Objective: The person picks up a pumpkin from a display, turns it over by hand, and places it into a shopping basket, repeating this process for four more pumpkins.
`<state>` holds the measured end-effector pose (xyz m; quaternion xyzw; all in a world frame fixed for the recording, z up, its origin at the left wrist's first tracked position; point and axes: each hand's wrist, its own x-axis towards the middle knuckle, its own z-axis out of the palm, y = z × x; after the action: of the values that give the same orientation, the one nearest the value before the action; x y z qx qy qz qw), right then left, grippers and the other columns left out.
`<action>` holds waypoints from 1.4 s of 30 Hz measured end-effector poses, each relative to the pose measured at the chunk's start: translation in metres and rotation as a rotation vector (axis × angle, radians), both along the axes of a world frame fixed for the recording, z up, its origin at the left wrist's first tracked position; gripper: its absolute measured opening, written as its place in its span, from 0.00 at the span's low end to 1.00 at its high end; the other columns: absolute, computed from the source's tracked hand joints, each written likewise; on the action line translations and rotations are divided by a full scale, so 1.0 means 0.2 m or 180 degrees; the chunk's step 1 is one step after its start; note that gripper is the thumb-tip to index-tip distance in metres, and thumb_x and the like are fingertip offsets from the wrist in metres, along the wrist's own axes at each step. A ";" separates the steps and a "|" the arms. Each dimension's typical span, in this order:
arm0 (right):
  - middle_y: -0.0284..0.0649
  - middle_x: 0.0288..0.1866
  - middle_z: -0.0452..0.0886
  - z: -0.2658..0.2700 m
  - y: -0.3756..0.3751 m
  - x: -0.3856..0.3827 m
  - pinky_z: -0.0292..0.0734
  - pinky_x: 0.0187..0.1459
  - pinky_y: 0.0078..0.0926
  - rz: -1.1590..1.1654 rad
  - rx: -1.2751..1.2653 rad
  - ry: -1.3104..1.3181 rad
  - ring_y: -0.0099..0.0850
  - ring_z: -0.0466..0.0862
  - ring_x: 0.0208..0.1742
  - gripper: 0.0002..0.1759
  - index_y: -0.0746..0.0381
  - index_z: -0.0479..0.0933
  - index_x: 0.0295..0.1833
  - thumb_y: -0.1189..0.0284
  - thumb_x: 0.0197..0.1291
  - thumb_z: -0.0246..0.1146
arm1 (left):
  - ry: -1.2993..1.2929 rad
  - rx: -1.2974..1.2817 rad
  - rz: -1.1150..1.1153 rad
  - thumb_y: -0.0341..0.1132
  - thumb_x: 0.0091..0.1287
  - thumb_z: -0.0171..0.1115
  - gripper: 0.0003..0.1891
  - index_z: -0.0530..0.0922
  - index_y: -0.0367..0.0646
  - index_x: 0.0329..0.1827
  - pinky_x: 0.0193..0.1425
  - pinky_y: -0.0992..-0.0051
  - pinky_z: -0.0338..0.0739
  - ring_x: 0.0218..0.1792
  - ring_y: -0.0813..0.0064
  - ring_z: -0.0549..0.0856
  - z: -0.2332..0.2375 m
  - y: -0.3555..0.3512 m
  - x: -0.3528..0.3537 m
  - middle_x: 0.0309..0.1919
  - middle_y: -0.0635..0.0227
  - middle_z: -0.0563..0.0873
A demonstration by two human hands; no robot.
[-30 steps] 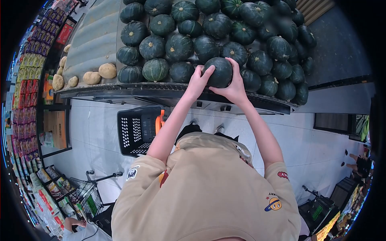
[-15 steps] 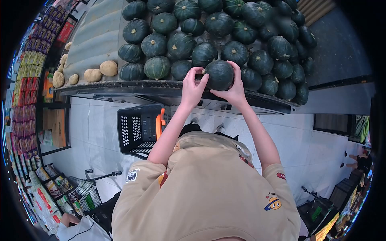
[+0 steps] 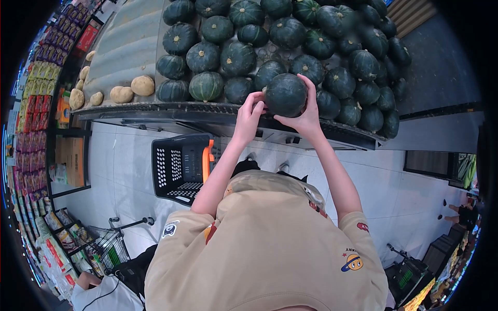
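Observation:
A dark green kabocha squash (image 3: 286, 95) is held up between my two hands, in front of the display's near edge. My left hand (image 3: 251, 117) grips its left side, with thumb and fingers curled against the rind. Around its right side and underside wraps my right hand (image 3: 306, 113), fingers at the top right and thumb below. Behind it many more squashes (image 3: 238, 58) lie in rows on the display stand (image 3: 171, 108). A striped, lighter green squash (image 3: 206, 86) sits at the front edge, left of my hands.
Several potatoes (image 3: 121, 94) lie at the display's left. A black shopping basket (image 3: 179, 168) with an orange handle is on the floor by my left arm. Shelves of packaged goods (image 3: 36, 124) line the far left. A wire cart (image 3: 110, 250) and a person in white (image 3: 106, 294) are at lower left.
The squash has turned a little in my hands, its stem end no longer facing up as plainly. Both hands have shifted slightly, and the view has moved a little.

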<state>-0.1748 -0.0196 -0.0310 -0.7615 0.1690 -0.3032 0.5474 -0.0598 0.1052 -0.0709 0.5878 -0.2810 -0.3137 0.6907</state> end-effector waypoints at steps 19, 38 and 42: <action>0.43 0.63 0.64 0.21 -0.05 0.09 0.71 0.61 0.34 -0.0112 -0.0085 -0.0458 0.34 0.70 0.63 0.57 0.58 0.53 0.68 0.72 0.29 0.79 | -0.0913 -0.0317 0.0089 0.33 0.45 0.75 0.52 0.49 0.42 0.72 0.57 0.63 0.76 0.58 0.61 0.74 0.35 -0.06 -0.07 0.63 0.52 0.60; 0.42 0.65 0.62 0.18 -0.07 0.07 0.68 0.64 0.35 0.0090 -0.0205 -0.0718 0.34 0.68 0.65 0.59 0.57 0.51 0.69 0.73 0.30 0.79 | 0.2382 -0.1535 -0.1228 0.51 0.68 0.53 0.27 0.62 0.44 0.63 0.52 0.70 0.78 0.51 0.69 0.80 0.20 -0.18 -0.04 0.54 0.63 0.76; 0.42 0.64 0.64 0.18 -0.08 0.07 0.68 0.63 0.34 0.0101 0.0168 -0.0831 0.33 0.68 0.65 0.58 0.58 0.53 0.69 0.73 0.30 0.79 | 0.2135 -0.1317 -0.0915 0.44 0.69 0.55 0.26 0.60 0.44 0.65 0.53 0.72 0.77 0.52 0.71 0.79 0.27 -0.16 -0.02 0.55 0.64 0.74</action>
<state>-0.1601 -0.0353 0.0040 -0.7034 0.0921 -0.3864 0.5894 -0.0648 0.0742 -0.0163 0.2567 -0.1767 -0.5178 0.7967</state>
